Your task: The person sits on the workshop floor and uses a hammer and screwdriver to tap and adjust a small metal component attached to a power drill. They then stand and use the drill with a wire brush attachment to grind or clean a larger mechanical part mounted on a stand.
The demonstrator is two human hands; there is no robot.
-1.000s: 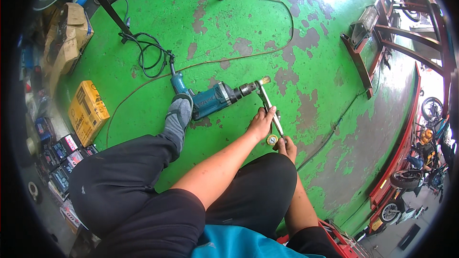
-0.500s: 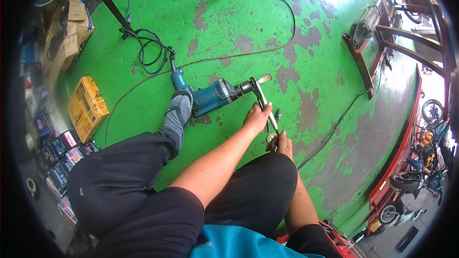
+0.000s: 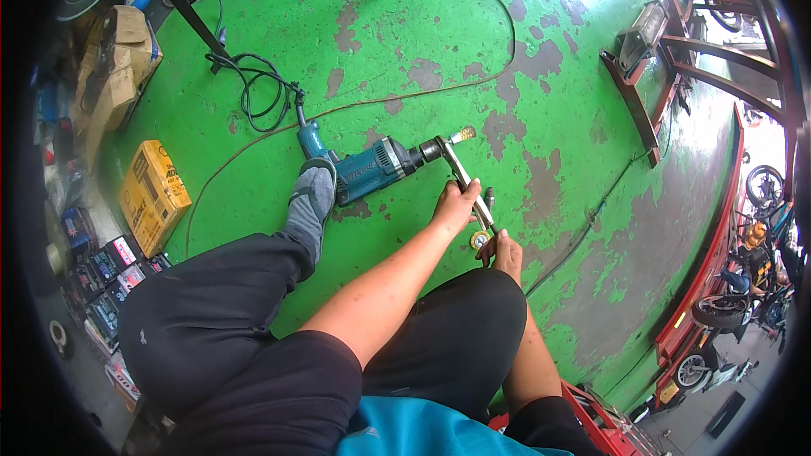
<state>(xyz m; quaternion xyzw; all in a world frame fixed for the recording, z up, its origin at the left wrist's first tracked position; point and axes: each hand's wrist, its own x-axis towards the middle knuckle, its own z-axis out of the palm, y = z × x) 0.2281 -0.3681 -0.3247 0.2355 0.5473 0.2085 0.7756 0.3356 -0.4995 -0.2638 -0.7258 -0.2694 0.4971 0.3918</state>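
Note:
A teal electric drill [image 3: 372, 171] lies on its side on the green floor, with my left foot [image 3: 314, 192] pressed against its body. A small brass-coloured brush bit [image 3: 463, 134] sticks out from the drill's black chuck [image 3: 429, 151]. Long silver pliers [image 3: 460, 171] have their jaws on the chuck. My left hand [image 3: 456, 205] is wrapped round the middle of the pliers' handles. My right hand [image 3: 504, 253] is closed at the handle end, its lower fingers partly hidden. Beside that hand is a round yellow-rimmed piece [image 3: 480, 240]. A small metal piece [image 3: 490, 196] lies just past the handles.
The drill's dark cable [image 3: 253, 93] coils at upper left, and a thin cord [image 3: 405, 96] loops over the floor. A yellow box [image 3: 155, 196], a torn cardboard box [image 3: 127, 59] and stacked small boxes [image 3: 103, 287] stand left. Red metal frames [image 3: 634, 105] and motorcycle parts occupy the right.
My right fingers have shifted slightly, so more of the round yellow-rimmed piece shows. Both hands stay on the pliers, and the jaws remain at the chuck. The whole view has shifted a little.

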